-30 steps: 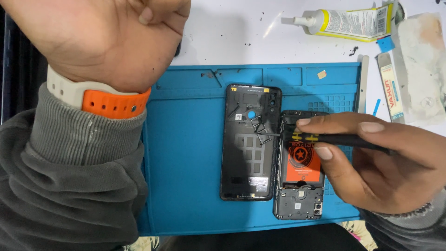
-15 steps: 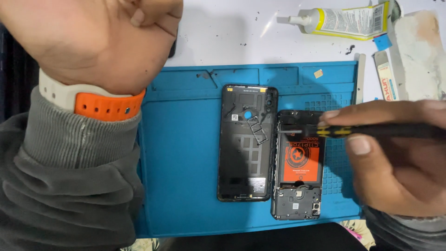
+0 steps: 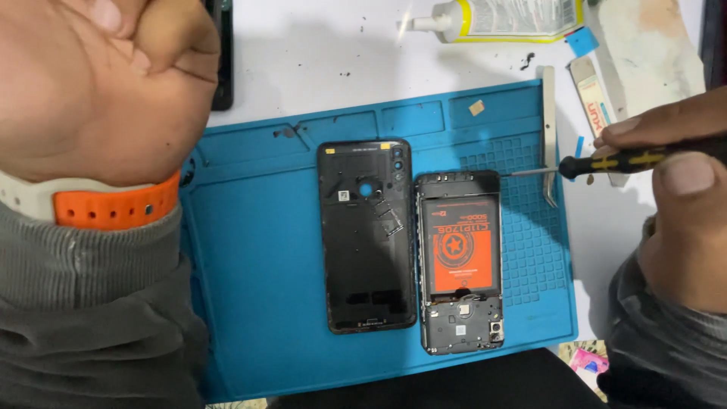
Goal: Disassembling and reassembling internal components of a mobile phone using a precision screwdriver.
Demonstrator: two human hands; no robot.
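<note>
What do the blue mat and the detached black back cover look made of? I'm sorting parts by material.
The blue mat looks like matte silicone or rubber: moulded compartments and a raised grid. The black back cover seems to be plastic, dull inside, with moulded cutouts; I can't be sure.

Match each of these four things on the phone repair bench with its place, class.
1. black plastic phone back cover
2. opened phone with orange battery
3. black-and-yellow screwdriver
4. white glue tube

a. in the right hand
b. left on the blue silicone mat
c. white table, top
d. right on the mat

Pairs: 1-b, 2-d, 3-a, 4-c
</note>
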